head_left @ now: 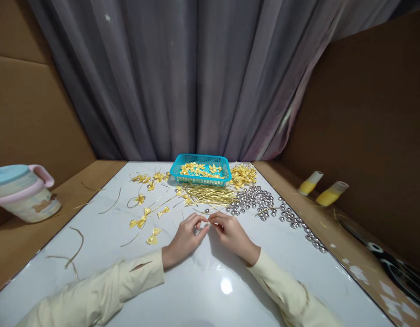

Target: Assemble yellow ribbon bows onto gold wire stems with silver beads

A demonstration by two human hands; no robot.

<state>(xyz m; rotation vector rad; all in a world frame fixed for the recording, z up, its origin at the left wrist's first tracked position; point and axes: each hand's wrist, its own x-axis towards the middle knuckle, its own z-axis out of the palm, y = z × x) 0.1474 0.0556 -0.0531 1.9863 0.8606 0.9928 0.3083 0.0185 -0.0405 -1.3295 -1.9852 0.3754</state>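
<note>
My left hand [189, 236] and my right hand [232, 234] meet at the fingertips over the white tabletop, both pinched closed. Whatever lies between the fingertips is too small to make out; a pale speck shows there. Just beyond them lie one loose silver bead-like piece [207, 210] and a bundle of thin gold wire ties [210, 195]. Several yellow ribbon bows [154, 236] are scattered left of my left hand, some with gold ties attached. A spread of shiny silver pieces [254, 200] lies beyond my right hand.
A blue plastic basket [227, 172] holding yellow bows stands at the back, beside a heap of bows [243, 175]. A lidded cup [29, 195] with a pink handle is at far left. Two yellow-and-white tubes [332, 194] and black scissors-like handles [401, 272] lie at right.
</note>
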